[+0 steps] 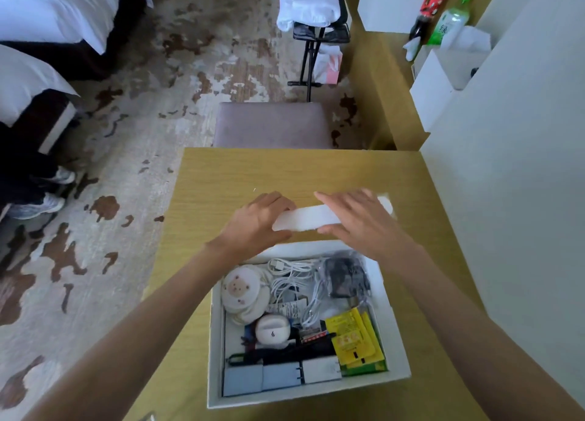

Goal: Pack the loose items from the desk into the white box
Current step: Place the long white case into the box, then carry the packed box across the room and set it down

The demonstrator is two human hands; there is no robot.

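Note:
The white box [215,351] stands open on the wooden desk [221,180], near its front edge. Inside lie a round bear-print pad [242,289], white cables [294,279], a black bagged item [345,275], a white earbud case [272,329], yellow sachets [351,335] and small blue and white boxes [278,376]. Just beyond the box's far rim, both hands hold a flat white piece [304,218], probably the lid, seen edge-on. My left hand [259,218] grips its left end. My right hand [351,215] lies over its right part with the thumb underneath.
A padded stool [272,123] stands past the desk's far edge. A second desk at the right carries white boxes [437,82] and two bottles [443,18]. A white wall [506,167] borders the desk's right side. Beds and a person's shoes [41,199] are at the left.

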